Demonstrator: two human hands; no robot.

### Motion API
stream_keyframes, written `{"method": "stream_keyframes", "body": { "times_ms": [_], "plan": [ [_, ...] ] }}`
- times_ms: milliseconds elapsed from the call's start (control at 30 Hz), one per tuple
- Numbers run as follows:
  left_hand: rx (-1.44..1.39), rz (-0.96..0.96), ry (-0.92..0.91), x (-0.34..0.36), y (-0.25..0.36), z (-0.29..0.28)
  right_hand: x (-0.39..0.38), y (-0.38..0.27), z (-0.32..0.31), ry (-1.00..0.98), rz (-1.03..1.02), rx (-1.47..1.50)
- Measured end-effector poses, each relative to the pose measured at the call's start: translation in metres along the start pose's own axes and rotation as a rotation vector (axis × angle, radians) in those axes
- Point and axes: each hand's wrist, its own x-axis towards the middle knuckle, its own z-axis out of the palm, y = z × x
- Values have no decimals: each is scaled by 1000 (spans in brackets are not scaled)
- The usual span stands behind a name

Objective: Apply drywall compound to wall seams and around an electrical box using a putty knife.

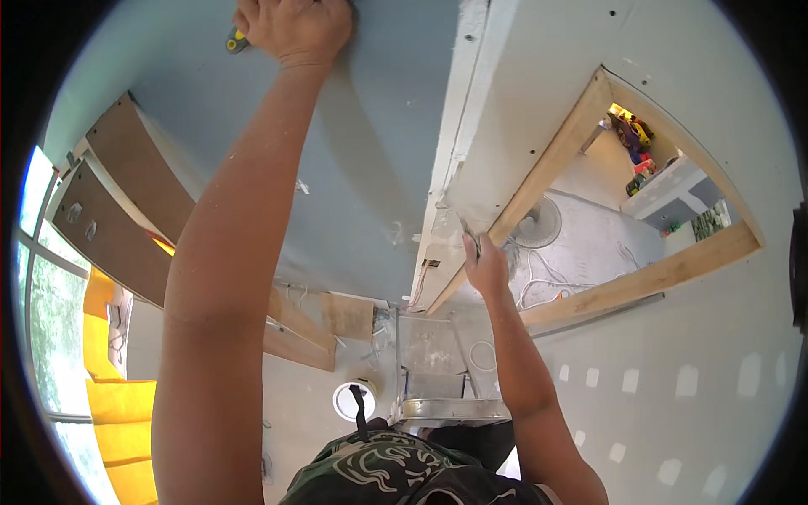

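Raised at the top of the view, my left hand [295,25] is closed round a yellow and black tool [236,39] against a blue-grey board [160,93]; the tool's far end is hidden. My right hand [486,263] grips a putty knife [470,229] at the white-plastered strip [448,206] beside the board. Just to the right of that hand is a wooden-framed opening [547,168], with white cable seen beyond it. A small cutout [431,263] with wires sits in the strip.
Brown curved panels [118,227] hang at left by a window [59,337] and yellow sheeting [118,408]. A white bucket [345,402] stands below. A metal platform [450,408] is near my body. A fan [539,220] shows through the opening. Patched white board [665,379] fills the lower right.
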Motion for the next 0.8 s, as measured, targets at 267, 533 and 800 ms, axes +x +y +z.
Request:
{"method": "stream_keyframes", "body": {
  "times_ms": [267, 533, 800],
  "plan": [
    [13, 27, 15, -2, 0, 0, 52, -25, -11, 54, -179, -65],
    [-6, -2, -33, -2, -3, 1, 26, 12, 21, 68, -161, -93],
    [-12, -18, -29, -1, -1, 1, -11, 15, 4, -24, 76, -155]
  ]
}}
